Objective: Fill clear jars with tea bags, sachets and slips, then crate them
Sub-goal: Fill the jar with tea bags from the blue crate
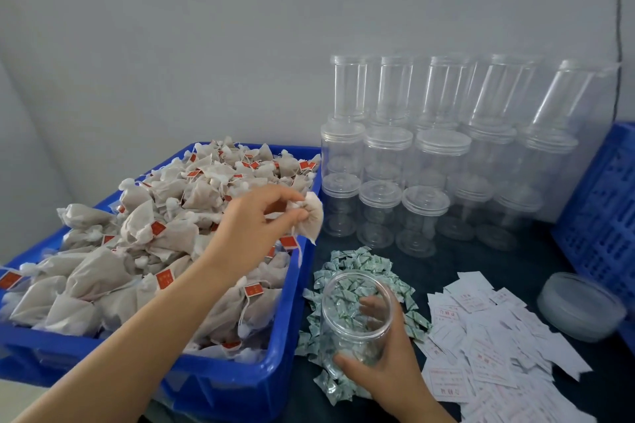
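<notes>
left hand [261,220], frame centre, pinches white fabric tea bag [311,218] by gathered top, above right edge of blue plastic bin [240,385] heaped with tea bags at left. right hand [385,364], lower centre, wraps open clear plastic jar [355,312] standing on pile of green-and-white sachets [364,259] on dark desk [443,263]. white printed paper slips [488,336] lower right. stacked lidded clear jars [433,151] upper right; blue slotted crate [601,209] at right edge, clear lid [580,306] beside it.
</notes>
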